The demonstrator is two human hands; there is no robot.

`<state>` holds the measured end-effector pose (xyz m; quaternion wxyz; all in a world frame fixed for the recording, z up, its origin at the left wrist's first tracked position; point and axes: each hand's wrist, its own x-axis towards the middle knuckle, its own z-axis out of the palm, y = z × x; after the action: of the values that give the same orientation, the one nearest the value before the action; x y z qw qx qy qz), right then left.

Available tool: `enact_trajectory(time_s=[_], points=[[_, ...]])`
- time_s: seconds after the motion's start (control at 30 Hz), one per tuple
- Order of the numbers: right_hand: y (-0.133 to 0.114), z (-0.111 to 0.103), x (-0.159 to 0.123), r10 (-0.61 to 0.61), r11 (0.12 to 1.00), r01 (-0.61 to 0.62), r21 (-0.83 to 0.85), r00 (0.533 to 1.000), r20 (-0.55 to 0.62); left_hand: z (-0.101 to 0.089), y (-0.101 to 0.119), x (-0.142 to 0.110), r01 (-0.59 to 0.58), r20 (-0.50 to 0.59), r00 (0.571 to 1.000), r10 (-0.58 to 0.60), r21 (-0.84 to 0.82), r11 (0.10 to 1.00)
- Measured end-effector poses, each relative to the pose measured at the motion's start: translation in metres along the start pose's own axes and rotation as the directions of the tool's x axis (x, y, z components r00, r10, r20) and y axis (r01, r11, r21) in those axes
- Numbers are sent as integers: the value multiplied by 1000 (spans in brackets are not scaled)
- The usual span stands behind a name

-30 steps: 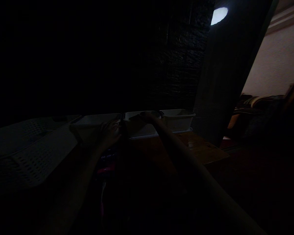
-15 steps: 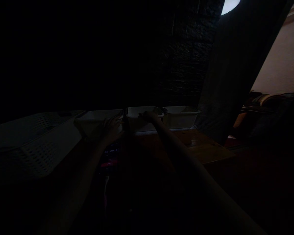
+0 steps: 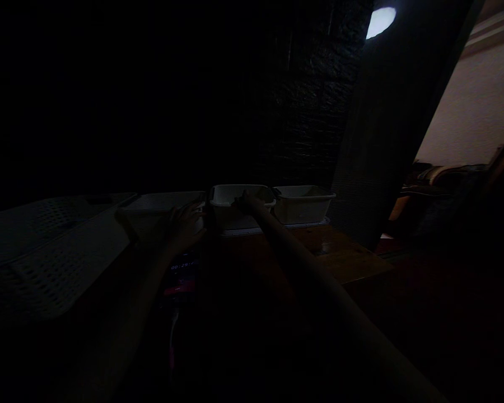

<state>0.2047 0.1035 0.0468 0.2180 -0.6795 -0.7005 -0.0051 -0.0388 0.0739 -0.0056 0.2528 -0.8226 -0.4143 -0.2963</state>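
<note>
In very dim light, my left hand (image 3: 185,225) rests against the front right side of a pale plastic bin (image 3: 145,224), its fingers spread apart. My right hand (image 3: 247,202) reaches over the front rim of the middle pale bin (image 3: 227,217). Its fingers look bent together at the bin's opening; darkness hides whatever they hold. A third pale bin (image 3: 302,208) stands to the right of the middle one. Just below my left hand lies a phone (image 3: 180,280) with a lit timer on its screen.
A large perforated white basket (image 3: 96,240) stands at the left. The bins stand on a wooden table (image 3: 340,257) against a dark wall. A pale cable (image 3: 173,330) runs from the phone toward me. A bright lamp (image 3: 380,22) shines at upper right, beside a lit doorway.
The view has turned slightly, so the bins and table sit a little further left and lower. Both hands keep nearly the same places at their bins.
</note>
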Motion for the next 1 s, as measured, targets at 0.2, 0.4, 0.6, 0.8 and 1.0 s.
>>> enact_trajectory(time_s=[0.2, 0.4, 0.6, 0.8, 1.0], points=[[7, 2, 12, -6, 1000, 7, 15, 1000, -28, -6, 4, 0, 34, 23, 999, -34, 3, 999], [16, -2, 6, -41, 999, 41, -10, 996, -74, -5, 4, -1, 11, 13, 1000, -11, 15, 1000], [14, -6, 5, -76, 997, 73, -22, 985, -155, -2, 0, -1, 9, 19, 1000, -10, 13, 1000], [14, -10, 9, -160, 987, 157, -31, 984, -84, -1, -1, 1, 4, 26, 1000, -4, -3, 1000], [11, -13, -8, -204, 978, 199, -61, 975, -91, -2, 1, 0, 8, 25, 1000, -8, 10, 1000]])
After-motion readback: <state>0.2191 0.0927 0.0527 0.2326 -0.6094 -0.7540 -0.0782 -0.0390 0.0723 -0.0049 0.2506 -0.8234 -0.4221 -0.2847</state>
